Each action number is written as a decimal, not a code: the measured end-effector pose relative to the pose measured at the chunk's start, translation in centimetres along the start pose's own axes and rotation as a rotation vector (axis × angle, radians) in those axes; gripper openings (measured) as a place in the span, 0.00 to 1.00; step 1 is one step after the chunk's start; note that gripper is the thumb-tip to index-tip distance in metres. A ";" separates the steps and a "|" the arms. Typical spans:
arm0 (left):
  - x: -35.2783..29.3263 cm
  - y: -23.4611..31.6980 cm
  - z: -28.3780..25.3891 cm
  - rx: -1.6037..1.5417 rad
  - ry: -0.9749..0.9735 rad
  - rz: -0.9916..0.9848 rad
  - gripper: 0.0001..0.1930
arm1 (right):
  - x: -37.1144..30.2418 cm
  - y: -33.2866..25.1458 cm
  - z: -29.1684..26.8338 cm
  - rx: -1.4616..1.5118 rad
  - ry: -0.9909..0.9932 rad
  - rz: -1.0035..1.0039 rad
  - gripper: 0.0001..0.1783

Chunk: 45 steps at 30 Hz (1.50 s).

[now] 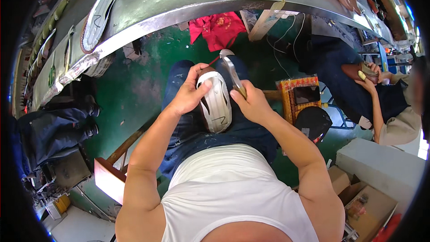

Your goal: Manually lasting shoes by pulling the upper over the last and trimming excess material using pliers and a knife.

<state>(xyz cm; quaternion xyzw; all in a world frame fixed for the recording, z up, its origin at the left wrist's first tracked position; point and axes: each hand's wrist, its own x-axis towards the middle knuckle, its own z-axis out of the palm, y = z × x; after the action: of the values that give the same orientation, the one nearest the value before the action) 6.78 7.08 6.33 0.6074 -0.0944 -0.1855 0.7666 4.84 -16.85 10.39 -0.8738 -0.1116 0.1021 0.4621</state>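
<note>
Both hands work over the lap: left hand [190,93] has its grip closed around an upturned shoe [216,101] with a white sole, right hand [251,103] clenched on metal lasting pincers [232,72] touching its edge.

One shoe [216,101], one metal tool [233,72]

Both forearms reach forward over the lap, elbows bent. The left hand [188,95] curls in a grip; the right hand [251,103] is fisted, thumb up.
</note>
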 end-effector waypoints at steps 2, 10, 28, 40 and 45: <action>0.2 0.0 0.1 0.152 0.086 -0.047 0.33 | -2.0 -1.2 -1.9 0.086 -0.150 0.130 0.17; 0.6 0.7 0.4 0.167 0.027 -0.064 0.34 | -3.9 -2.0 -0.9 0.595 -0.485 0.511 0.18; 0.0 0.5 0.8 0.337 0.020 -0.079 0.32 | -2.4 -3.8 -5.1 0.549 -0.276 0.299 0.14; 0.3 0.5 1.8 0.476 -0.008 -0.067 0.33 | -4.5 -3.9 -3.4 0.303 -0.398 0.504 0.14; 0.4 0.9 2.4 0.465 -0.057 0.022 0.32 | -3.9 -3.4 -4.2 0.779 -0.409 0.568 0.13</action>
<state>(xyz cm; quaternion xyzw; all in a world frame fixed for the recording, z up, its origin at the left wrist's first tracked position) 6.45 4.91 7.77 0.7612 -0.1626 -0.1675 0.6051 1.96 -19.35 15.84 -0.5953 0.0882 0.4259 0.6756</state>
